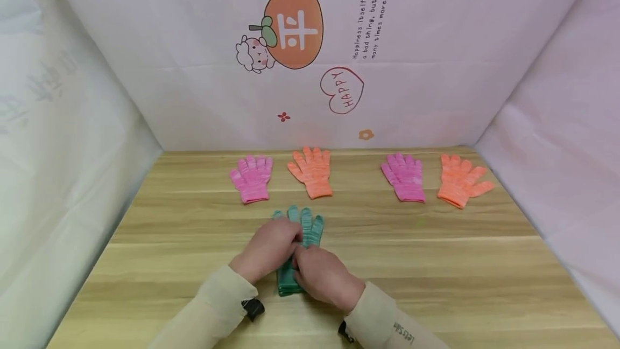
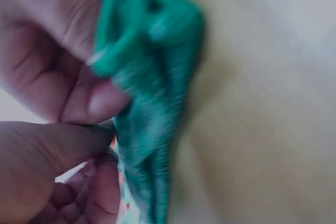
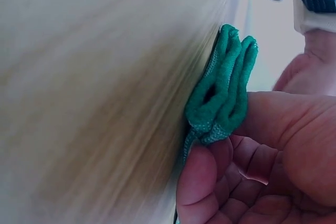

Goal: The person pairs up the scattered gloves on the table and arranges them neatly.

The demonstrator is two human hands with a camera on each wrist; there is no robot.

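Observation:
A pair of green knit gloves (image 1: pixel 312 233) lies stacked on the table with the fingers pointing away from me. In the right wrist view two cuffs (image 3: pixel 226 85) show, one layered on the other. My left hand (image 1: pixel 271 244) bends over the thumb side and middle of the gloves, its thumb and fingers pinching their edge. Closer to the cuffs, my right hand (image 1: pixel 324 279) pinches the gloves, thumb on top and fingertips tucked under the edge. Both hands cover much of the palm area. In the left wrist view the green cuff (image 2: pixel 157 40) bulges up beside the right-hand fingers.
Along the back of the wooden table (image 1: pixel 169 263) lie a pink glove (image 1: pixel 254 176) and an orange glove (image 1: pixel 314 171). Farther right are another pink glove (image 1: pixel 406 176) and another orange glove (image 1: pixel 457 179). A printed white cloth (image 1: pixel 203 69) walls the back and sides.

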